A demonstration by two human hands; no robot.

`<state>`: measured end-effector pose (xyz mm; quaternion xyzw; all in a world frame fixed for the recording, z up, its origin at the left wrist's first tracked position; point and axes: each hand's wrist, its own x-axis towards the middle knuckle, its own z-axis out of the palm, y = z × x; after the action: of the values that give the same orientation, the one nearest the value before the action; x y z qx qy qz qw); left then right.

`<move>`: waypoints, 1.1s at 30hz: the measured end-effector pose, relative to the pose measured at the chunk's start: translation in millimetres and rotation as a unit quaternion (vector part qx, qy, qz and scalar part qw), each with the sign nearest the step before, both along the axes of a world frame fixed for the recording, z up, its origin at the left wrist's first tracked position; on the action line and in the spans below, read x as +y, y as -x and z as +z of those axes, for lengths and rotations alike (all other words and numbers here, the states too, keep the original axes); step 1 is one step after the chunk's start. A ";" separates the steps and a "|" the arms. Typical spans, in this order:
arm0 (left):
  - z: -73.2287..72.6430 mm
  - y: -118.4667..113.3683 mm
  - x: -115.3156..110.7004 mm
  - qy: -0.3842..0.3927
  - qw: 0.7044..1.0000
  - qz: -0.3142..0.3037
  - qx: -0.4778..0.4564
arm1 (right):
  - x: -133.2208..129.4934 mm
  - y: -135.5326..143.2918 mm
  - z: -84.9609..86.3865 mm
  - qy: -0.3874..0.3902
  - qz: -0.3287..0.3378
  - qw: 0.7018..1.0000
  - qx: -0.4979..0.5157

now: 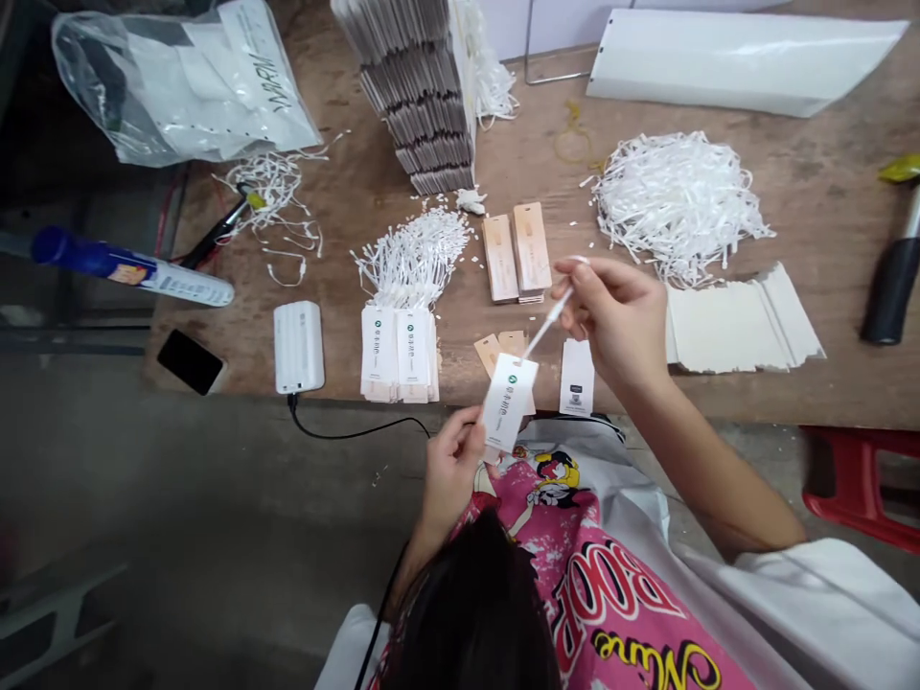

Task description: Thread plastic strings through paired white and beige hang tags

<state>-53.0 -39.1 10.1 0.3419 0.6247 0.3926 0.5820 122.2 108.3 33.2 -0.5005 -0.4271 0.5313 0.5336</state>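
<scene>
At the table's front edge my left hand [454, 460] pinches a white paper tag [509, 402] with a green logo by its lower left side. My right hand [610, 311], above and to the right, has its fingers closed on a white string [547, 326] that runs down to the tag's top end. Beige cards [487, 353] lie partly behind this tag. A white card [577, 377] lies below my right hand. Two stacks of tan tags [516, 252] are just beyond. Left of them are finished-looking white tags [398, 353] with strings fanned out.
A tall stack of tags [424, 96] stands at the back, a pile of white strings [679, 206] at the right. A power bank [299, 347], phone [191, 362] and spray can [136, 268] lie left. A black-handled hammer [891, 278] is far right, above a red stool [862, 479].
</scene>
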 end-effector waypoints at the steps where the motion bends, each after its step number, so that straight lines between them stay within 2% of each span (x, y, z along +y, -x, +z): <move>1: -1.2 4.0 -1.8 -0.007 0.999 0.035 0.013 | 10.8 10.4 -0.9 -0.012 0.016 1.000 -0.009; 5: -7.3 22.3 -6.1 -0.058 0.977 0.186 0.087 | 51.7 55.5 -3.1 -0.022 0.098 0.993 -0.061; 8: -10.1 35.8 -5.5 -0.106 0.959 0.235 0.116 | 75.4 88.9 -7.7 -0.017 0.152 0.984 -0.094; 13: -11.8 50.0 1.1 -0.077 0.964 0.216 0.136 | 99.6 130.1 -21.4 -0.039 0.170 0.977 -0.124; 19: -10.5 53.2 6.4 -0.017 0.973 0.188 0.132 | 114.8 149.0 -35.6 -0.050 0.166 0.972 -0.159; 23: -10.7 50.3 4.7 0.006 0.967 0.197 0.160 | 121.2 152.8 -35.7 -0.055 0.173 0.970 -0.159; 28: -9.0 46.3 -1.2 0.001 0.949 0.196 0.247 | 124.8 159.1 -28.5 -0.038 0.214 0.966 -0.142; 30: -6.8 42.1 0.7 -0.013 0.955 0.165 0.246 | 125.8 161.8 -27.1 -0.027 0.233 0.962 -0.140; 33: -5.5 32.4 12.4 -0.012 0.986 0.051 0.161 | 127.9 164.4 -26.8 -0.025 0.251 0.958 -0.135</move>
<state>-85.4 -26.7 4.5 0.3757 0.7219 0.3689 0.4490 -42.1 236.1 6.4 -0.4307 -0.6205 0.5645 0.3329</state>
